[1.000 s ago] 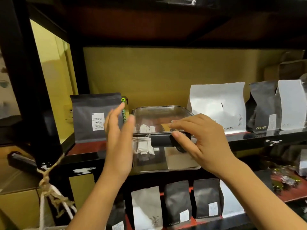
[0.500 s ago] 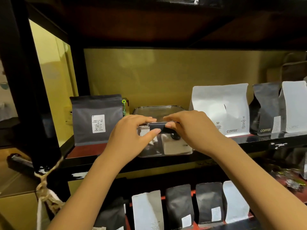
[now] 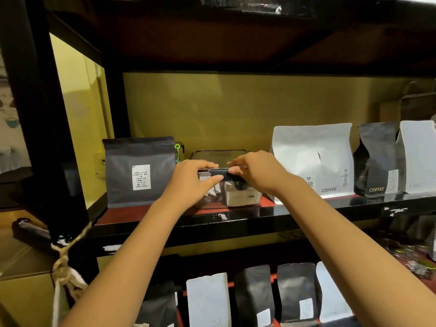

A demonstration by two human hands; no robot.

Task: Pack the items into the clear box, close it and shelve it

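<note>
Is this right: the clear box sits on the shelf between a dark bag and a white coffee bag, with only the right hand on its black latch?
Not quite. The head view shows both hands on the black latch: left hand and right hand. The clear box does sit on the shelf between the dark bag and white coffee bag.

Pushed clear box (image 3: 238,199) further back onto shelf (image 3: 236,215), it no longer overhangs the edge. My left hand (image 3: 191,182) came off the side onto the black front latch (image 3: 220,173), beside right hand (image 3: 257,173).
</note>
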